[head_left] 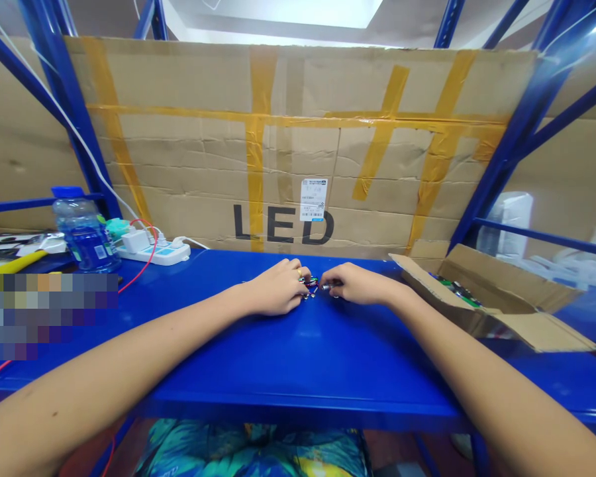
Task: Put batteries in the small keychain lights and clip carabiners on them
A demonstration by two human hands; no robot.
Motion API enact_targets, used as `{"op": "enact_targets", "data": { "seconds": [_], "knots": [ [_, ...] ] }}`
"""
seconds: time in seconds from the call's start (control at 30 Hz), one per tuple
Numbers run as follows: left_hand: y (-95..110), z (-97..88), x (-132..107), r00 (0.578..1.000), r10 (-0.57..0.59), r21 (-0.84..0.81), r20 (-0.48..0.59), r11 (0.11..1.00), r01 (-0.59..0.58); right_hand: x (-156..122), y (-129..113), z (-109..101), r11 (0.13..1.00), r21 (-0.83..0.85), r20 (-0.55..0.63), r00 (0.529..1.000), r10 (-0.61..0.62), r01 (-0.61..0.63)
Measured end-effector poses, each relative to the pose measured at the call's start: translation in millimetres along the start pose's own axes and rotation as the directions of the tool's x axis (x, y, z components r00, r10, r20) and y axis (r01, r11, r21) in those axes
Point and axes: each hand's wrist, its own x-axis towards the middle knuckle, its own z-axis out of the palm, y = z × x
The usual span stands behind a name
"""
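Note:
My left hand (278, 289) rests on the blue tabletop with a ring on one finger. Its fingers curl closed over a cluster of small parts, and what they grip is hidden. Between the hands lie small metallic and coloured pieces (312, 283), too small to name. My right hand (353, 283) is a short way to the right, fingers bent together around a small silvery metal part (328, 287). A few tiny shiny bits sit on the table just below the fingertips.
On the right stands an open cardboard box (511, 291) with green circuit boards (457, 290) inside. To the left are a bottle of blue liquid (85, 232), a white power strip (159, 252) and a red wire (151, 255). A big cardboard sheet (193, 159) closes off the back.

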Motion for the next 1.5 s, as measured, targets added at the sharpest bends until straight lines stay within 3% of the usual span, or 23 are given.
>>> {"op": "enact_targets", "data": {
  "seconds": [0.33,0.77,0.9,1.3,1.5],
  "knots": [
    [1.3,0.0,-0.4,0.998,0.059,-0.103,0.006,0.993,-0.058,-1.0,0.7,-0.6,1.0,0.008,-0.009,1.0,-0.002,0.002],
    [3.4,-2.8,1.5,1.0,-0.015,-0.177,-0.012,0.984,0.012,-0.8,2.9,-0.1,1.0,0.023,-0.024,1.0,0.007,-0.007],
    [3.9,2.5,5.9,0.998,-0.044,-0.118,-0.048,0.992,0.038,-0.2,1.6,-0.7,1.0,0.01,-0.019,1.0,0.01,-0.009],
    [-1.0,12.3,25.8,0.999,0.034,0.016,0.005,0.999,-0.034,-1.6,1.6,-3.2,0.997,0.035,-0.051,0.996,0.07,-0.068],
    [-2.2,3.5,26.2,0.996,0.013,-0.157,0.084,0.988,0.0,1.5,15.8,-6.6,0.995,0.022,-0.146,0.984,0.103,-0.101]
  ]
}}
